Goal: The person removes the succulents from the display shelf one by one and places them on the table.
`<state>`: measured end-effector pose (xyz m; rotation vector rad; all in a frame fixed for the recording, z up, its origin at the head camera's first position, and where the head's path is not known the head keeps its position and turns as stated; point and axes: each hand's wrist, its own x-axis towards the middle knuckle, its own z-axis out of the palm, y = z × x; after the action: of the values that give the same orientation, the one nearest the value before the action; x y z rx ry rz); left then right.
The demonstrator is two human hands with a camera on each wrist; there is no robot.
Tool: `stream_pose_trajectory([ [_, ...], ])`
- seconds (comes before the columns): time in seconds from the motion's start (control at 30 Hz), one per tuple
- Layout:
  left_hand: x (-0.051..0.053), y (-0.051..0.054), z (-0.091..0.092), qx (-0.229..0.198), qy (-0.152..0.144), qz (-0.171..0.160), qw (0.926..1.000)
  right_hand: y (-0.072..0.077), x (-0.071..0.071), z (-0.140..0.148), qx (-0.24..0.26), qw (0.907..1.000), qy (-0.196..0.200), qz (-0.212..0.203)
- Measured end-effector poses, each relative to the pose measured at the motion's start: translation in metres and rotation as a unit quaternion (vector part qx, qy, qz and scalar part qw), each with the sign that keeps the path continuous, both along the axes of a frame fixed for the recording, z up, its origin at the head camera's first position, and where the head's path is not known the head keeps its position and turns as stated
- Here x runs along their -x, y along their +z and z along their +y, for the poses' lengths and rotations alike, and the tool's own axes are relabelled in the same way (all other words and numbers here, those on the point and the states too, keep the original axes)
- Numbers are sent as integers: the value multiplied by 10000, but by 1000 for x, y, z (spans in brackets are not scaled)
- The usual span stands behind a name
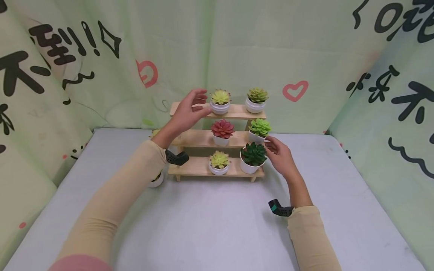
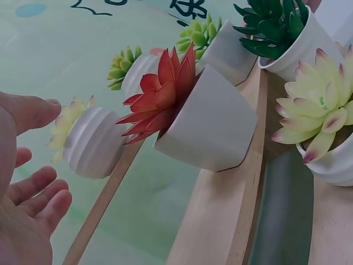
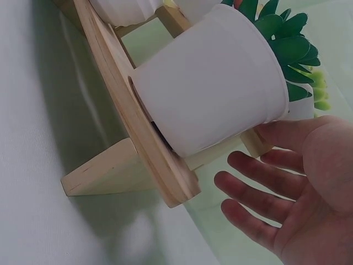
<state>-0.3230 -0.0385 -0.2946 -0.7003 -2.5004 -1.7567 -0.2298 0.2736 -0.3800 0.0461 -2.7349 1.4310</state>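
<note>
On a three-tier wooden shelf (image 1: 190, 138) stand several potted succulents. My left hand (image 1: 191, 111) is at the top tier, thumb beside the yellow-green succulent's ribbed white pot (image 1: 219, 108); in the left wrist view the hand (image 2: 27, 182) has its fingers loosely bent, holding nothing. Below it is the red succulent (image 1: 222, 129). My right hand (image 1: 279, 155) is at the shelf's right side, near the dark green succulent (image 1: 253, 153) and the bright green one (image 1: 260, 127). The right wrist view shows that hand (image 3: 309, 193) with fingers apart beside the dark green plant's white pot (image 3: 215, 83).
Another green succulent (image 1: 257, 95) stands at the top tier's right, and a yellow one (image 1: 219, 160) on the bottom tier. Left of the shelf, a white pot (image 1: 156, 181) is partly hidden by my left arm. A printed curtain (image 1: 251, 49) hangs behind the table (image 1: 203, 226).
</note>
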Motion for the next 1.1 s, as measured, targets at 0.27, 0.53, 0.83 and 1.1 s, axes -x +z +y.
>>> stream_pose_trajectory([
  [0.27, 3, 1, 6, -2, 4, -38, 10000, 1, 0, 0, 15, 10000, -1, -39],
  [0.53, 8, 1, 14, 97, 72, -78, 9999, -1, 1, 0, 9, 10000, 23, 9],
  [0.83, 11, -1, 21, 118, 120, -103, 9998, 0, 0, -1, 4, 10000, 34, 3],
  [1.1, 15, -3, 24, 141, 66, -155, 9998, -2, 1, 1, 2, 10000, 20, 12],
])
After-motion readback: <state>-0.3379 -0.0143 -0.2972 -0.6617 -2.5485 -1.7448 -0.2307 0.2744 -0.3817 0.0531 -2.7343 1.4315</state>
